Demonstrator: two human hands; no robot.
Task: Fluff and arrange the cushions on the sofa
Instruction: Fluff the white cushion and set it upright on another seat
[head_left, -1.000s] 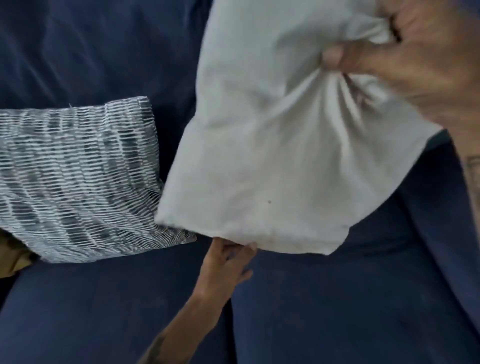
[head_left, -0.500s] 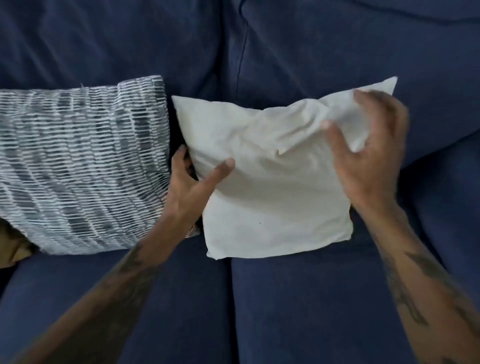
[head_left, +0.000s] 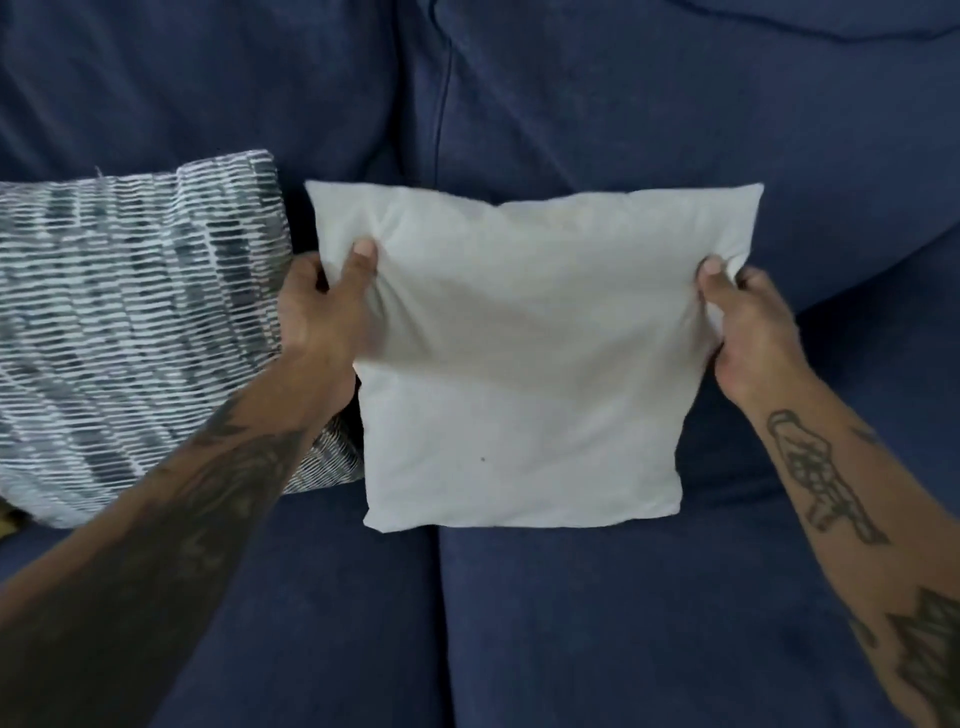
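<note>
A grey-and-white woven patterned square cushion (head_left: 135, 332) leans against the backrest toward the left end of a navy blue fabric sofa (head_left: 597, 623). Just beside it, a tattooed left hand (head_left: 322, 312) pinches the left edge of a plain off-white square fabric cushion (head_left: 524, 364), fingers (head_left: 362, 260) closed on the cloth. The pale cushion stands upright at the back of the seat, straddling the seam between two seat pads. At its right edge, the right hand (head_left: 748, 332) grips likewise, fingers bunching the fabric.
</note>
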